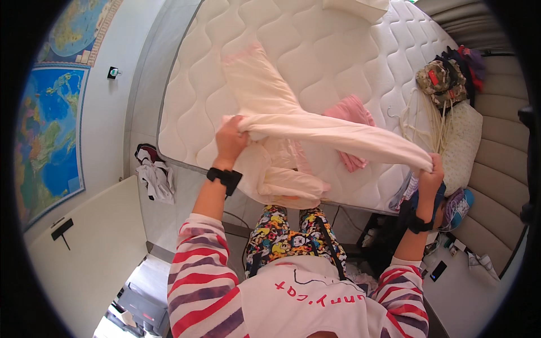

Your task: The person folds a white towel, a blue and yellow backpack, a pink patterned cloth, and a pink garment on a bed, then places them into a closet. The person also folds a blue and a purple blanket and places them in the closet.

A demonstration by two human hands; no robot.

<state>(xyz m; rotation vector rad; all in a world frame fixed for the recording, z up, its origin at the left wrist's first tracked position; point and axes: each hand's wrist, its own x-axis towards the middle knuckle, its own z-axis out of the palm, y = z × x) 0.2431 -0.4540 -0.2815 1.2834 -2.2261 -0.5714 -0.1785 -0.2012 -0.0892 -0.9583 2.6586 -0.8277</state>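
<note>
A pale pink garment point(270, 88) lies partly spread over the near side of a white quilted mattress point(338, 50). My left hand point(231, 139) grips it near one end of a long sleeve or leg point(329, 131). At the other end of that length, my right hand point(430, 173) is closed on the cloth, so it stretches across between both hands, above the mattress. Another part of the garment point(291, 183) hangs in folds over the mattress's near edge. Behind the stretched length, a folded pink cloth point(351, 112) rests on the mattress, partly hidden by it.
On the right lie a camouflage backpack point(441, 82), a patterned pillow point(463, 143) and pale cords point(416, 120), beside a padded headboard point(494, 143). White clothing point(156, 177) lies on the floor at left. A door point(93, 241) with a black handle stands at lower left.
</note>
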